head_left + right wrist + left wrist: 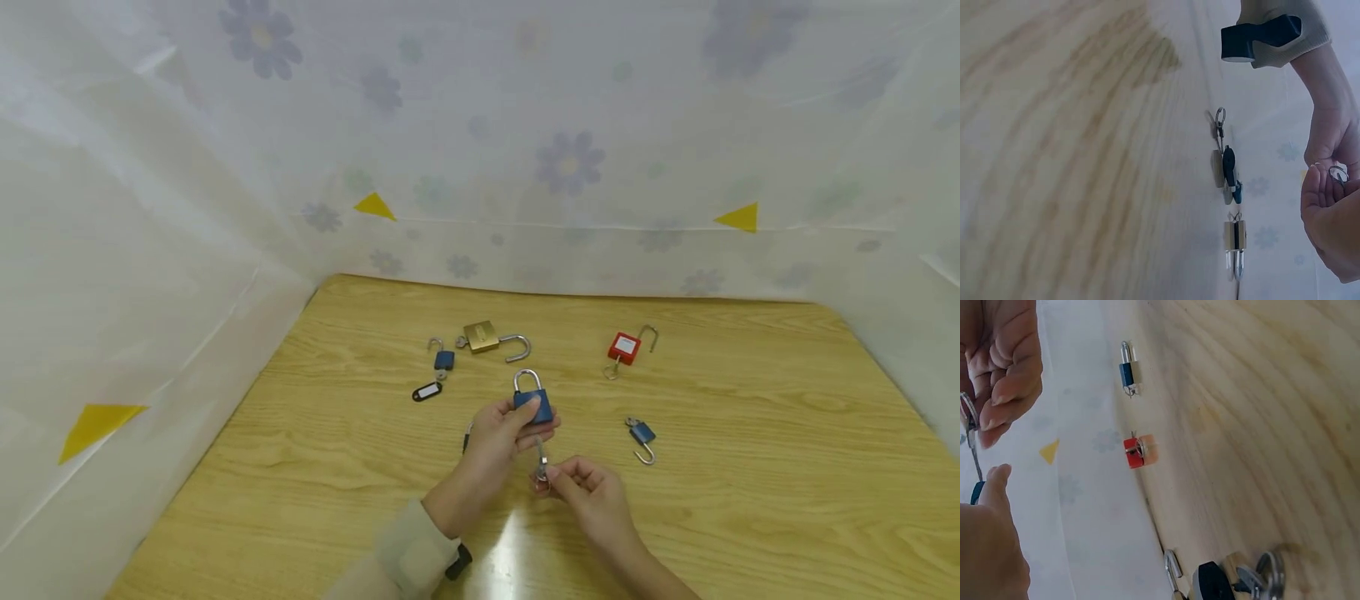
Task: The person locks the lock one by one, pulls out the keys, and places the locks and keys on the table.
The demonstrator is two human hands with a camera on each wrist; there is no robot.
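My left hand (491,437) holds a blue padlock (531,406), thumb on its front. The padlock's silver shackle points away and looks closed. Just below it, my right hand (592,493) pinches a small key (542,457) on a metal ring. In the left wrist view the key (975,456) reaches up to the padlock's blue edge (977,492); I cannot tell whether its tip is inside. The right wrist view has the key ring (1338,175) between both hands, with the padlock hidden.
Behind my hands lie a brass padlock (482,337) and a small blue padlock (444,360) near a black tag (427,392). On the right are a red padlock (624,348) and another blue padlock (642,432). These shackles are open. My left hand partly covers a dark item (467,437).
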